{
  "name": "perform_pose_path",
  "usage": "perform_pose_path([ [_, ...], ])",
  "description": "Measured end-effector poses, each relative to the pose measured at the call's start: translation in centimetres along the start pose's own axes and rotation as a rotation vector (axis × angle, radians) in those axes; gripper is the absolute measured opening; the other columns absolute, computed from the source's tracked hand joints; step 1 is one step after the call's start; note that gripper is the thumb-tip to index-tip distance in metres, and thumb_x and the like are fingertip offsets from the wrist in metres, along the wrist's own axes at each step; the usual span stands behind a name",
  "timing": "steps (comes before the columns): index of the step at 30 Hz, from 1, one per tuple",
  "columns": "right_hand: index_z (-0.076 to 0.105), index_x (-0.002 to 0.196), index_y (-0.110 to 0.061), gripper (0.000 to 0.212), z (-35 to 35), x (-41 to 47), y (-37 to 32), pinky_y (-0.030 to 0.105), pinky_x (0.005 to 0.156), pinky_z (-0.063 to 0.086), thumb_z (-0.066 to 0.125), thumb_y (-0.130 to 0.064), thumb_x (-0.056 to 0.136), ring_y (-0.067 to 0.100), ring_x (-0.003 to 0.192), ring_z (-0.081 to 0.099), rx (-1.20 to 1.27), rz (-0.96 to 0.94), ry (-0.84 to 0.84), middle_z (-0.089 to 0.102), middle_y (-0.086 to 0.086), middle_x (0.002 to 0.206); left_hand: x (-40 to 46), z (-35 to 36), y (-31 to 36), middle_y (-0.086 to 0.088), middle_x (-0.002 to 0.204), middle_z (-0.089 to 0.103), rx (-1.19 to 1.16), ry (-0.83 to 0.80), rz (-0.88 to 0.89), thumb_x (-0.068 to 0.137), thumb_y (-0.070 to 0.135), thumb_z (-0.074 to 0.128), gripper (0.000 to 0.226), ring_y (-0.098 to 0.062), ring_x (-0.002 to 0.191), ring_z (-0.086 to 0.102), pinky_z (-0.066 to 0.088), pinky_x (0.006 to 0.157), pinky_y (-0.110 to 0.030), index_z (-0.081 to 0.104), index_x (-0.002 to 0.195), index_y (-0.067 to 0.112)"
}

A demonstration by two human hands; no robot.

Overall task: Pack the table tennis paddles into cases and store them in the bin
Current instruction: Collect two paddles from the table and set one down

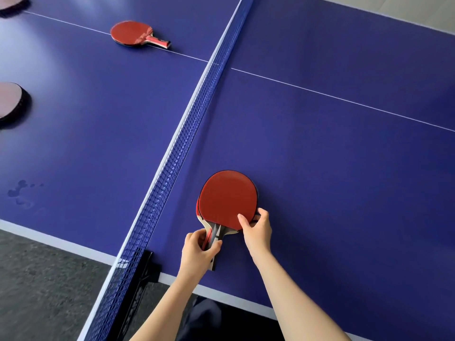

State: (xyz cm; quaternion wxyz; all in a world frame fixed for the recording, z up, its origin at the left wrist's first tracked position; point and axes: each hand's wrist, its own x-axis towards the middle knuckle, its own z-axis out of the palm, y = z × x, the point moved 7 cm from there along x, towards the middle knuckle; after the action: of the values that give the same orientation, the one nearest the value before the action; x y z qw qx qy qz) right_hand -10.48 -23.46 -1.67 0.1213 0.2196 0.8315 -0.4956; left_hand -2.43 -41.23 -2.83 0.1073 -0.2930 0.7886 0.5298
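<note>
Two red paddles (pixel 227 199) lie stacked on the blue table (pixel 332 168), just right of the net near the front edge. My left hand (pixel 198 252) is closed around their handles. My right hand (pixel 256 228) pinches the lower right rim of the top blade, thumb on the red rubber. Another red paddle pair (pixel 130 33) lies across the net at the far side, on the white centre line. Two more paddle heads show at the left border, one paddle head (pixel 11 102) at mid height and one paddle head (pixel 12 3) in the top corner. No case or bin is in view.
The net (pixel 187 134) runs diagonally from the top centre down to the front edge, where its black clamp (pixel 145 267) grips the table. Grey floor (pixel 44 279) lies below the table's left front edge. Some wet-looking marks (pixel 22 193) spot the left half.
</note>
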Motion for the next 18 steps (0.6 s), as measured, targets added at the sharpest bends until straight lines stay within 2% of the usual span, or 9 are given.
perform_pose_path([
  [3,0.044,0.128,-0.006,0.049,0.2,-0.4,-0.3,0.031,0.083,0.050,0.066,-0.024,0.088,0.023,0.103,0.058,-0.002,-0.026,0.018,0.057,0.011,0.122,-0.1,-0.1,0.1,0.001,0.094,0.053,0.013,0.008,0.023,0.079,0.026,0.076,0.030,-0.016,0.091,0.053,0.037,0.070,-0.014,0.050,0.082,0.040],
  [8,0.040,0.135,-0.007,0.052,0.5,-1.2,-0.6,0.040,0.092,0.049,0.059,-0.028,0.092,0.025,0.115,0.053,-0.068,-0.041,0.048,0.051,0.010,0.133,-0.3,-0.1,0.1,0.002,0.096,0.053,0.018,-0.013,-0.004,0.081,0.026,0.075,0.026,-0.019,0.096,0.054,0.039,0.079,-0.024,0.053,0.093,0.031],
  [11,0.041,0.136,-0.011,0.051,0.3,-1.2,-0.3,0.046,0.096,0.044,0.058,-0.033,0.093,0.027,0.120,0.045,-0.198,-0.024,0.046,0.053,0.006,0.133,-0.4,-0.4,0.1,0.004,0.098,0.049,0.024,0.007,-0.007,0.081,0.026,0.076,0.026,-0.011,0.091,0.054,0.037,0.076,-0.019,0.057,0.098,0.026],
  [13,0.042,0.135,-0.010,0.050,0.3,-1.2,-0.1,0.047,0.096,0.045,0.060,-0.030,0.092,0.028,0.119,0.047,-0.150,-0.048,0.014,0.052,0.008,0.131,-0.3,-0.5,0.1,0.001,0.101,0.048,0.046,0.000,-0.018,0.080,0.028,0.076,0.027,-0.002,0.085,0.053,0.040,0.075,-0.019,0.057,0.098,0.025],
  [14,0.042,0.135,-0.009,0.050,0.2,-1.3,0.0,0.046,0.094,0.047,0.061,-0.028,0.092,0.028,0.116,0.050,-0.116,-0.060,0.000,0.050,0.009,0.130,-0.3,-0.5,0.1,-0.001,0.103,0.048,0.058,-0.007,-0.022,0.080,0.029,0.077,0.028,-0.003,0.085,0.053,0.043,0.080,-0.023,0.056,0.098,0.024],
  [16,0.041,0.136,-0.009,0.053,-0.4,-1.5,0.3,0.040,0.091,0.050,0.061,-0.028,0.091,0.025,0.112,0.053,-0.107,-0.071,-0.009,0.046,0.010,0.130,-0.4,-0.9,0.2,-0.005,0.110,0.049,0.090,0.007,-0.030,0.079,0.031,0.078,0.038,-0.015,0.096,0.055,0.045,0.094,-0.033,0.058,0.107,0.017],
  [18,0.040,0.137,-0.010,0.055,-1.4,-1.5,0.7,0.035,0.089,0.049,0.061,-0.030,0.091,0.022,0.110,0.053,-0.141,-0.094,-0.001,0.045,0.009,0.131,-0.5,-1.9,1.0,-0.009,0.122,0.049,0.230,0.092,0.034,0.078,0.036,0.077,0.060,-0.025,0.114,0.049,0.040,0.101,-0.037,0.054,0.125,0.007],
])
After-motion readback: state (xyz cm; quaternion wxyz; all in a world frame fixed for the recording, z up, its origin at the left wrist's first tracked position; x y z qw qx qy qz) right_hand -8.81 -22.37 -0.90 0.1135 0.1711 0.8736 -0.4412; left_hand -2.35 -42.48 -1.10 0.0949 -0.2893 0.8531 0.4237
